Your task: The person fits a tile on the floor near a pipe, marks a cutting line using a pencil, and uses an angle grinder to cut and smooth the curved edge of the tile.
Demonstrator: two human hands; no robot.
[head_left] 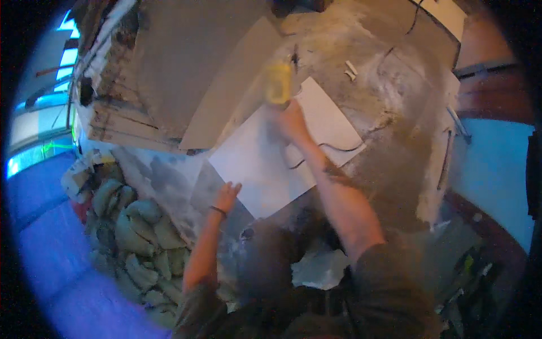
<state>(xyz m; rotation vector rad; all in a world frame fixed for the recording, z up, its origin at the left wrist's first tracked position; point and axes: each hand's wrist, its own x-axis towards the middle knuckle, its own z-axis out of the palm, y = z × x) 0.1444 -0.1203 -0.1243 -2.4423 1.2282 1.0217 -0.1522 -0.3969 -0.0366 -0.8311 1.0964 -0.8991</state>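
Observation:
A flat white board (257, 164) lies at an angle on a dusty, worn surface. My right hand (289, 121) is closed around a yellow power tool (278, 82), held over the board's far edge. Motion smears the tool, so its exact kind and its working end cannot be made out. Across the right part of the board runs a dark cord (339, 149); where it joins is hidden near my arm. At the board's near left edge my left hand (227, 196) rests with its fingers partly spread. Whether it presses on the board is unclear.
Larger grey sheets (226, 90) lie beyond the board at the left. Filled sacks (141, 231) are heaped at the lower left. Small white offcuts (351, 70) are scattered at the far right, and long narrow strips (444, 158) lie along the right edge.

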